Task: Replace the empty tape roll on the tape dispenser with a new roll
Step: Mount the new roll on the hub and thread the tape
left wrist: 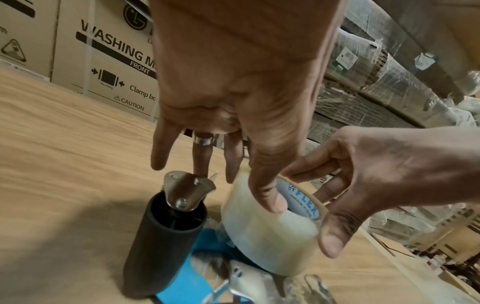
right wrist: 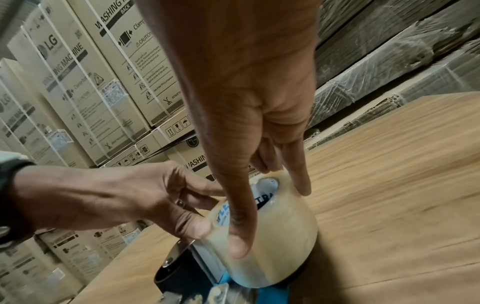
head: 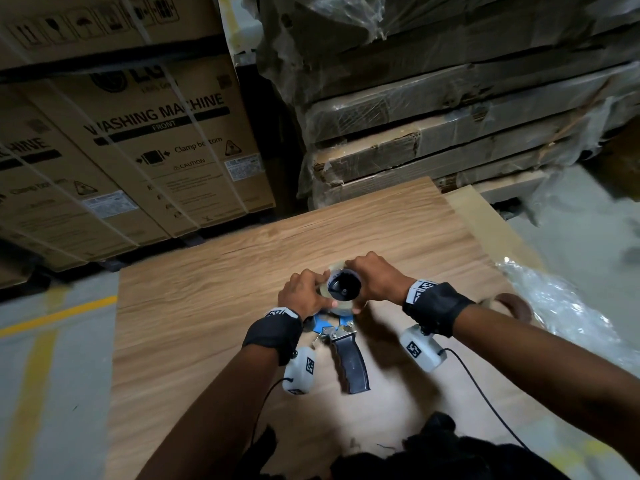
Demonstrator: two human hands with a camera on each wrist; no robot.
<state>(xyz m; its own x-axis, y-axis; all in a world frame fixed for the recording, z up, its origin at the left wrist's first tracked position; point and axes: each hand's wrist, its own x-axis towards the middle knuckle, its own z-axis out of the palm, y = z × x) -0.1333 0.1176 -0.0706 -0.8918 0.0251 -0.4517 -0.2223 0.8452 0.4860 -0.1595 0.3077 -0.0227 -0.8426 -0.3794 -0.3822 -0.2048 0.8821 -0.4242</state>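
Both hands grip new tape roll (head: 341,289): L hand (head: 304,295) fingers one side, R hand (head: 374,280) opposite, over dispenser (head: 341,336).

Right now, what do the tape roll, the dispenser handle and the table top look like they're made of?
Tape roll: clear, glossy plastic film, pale and see-through, on a printed core, probably cardboard.
Dispenser handle: black, matte, ribbed, likely rubber or plastic; the plate above it looks like shiny metal with screws.
Table top: wood grain with a smooth, even finish, possibly laminate rather than solid wood.
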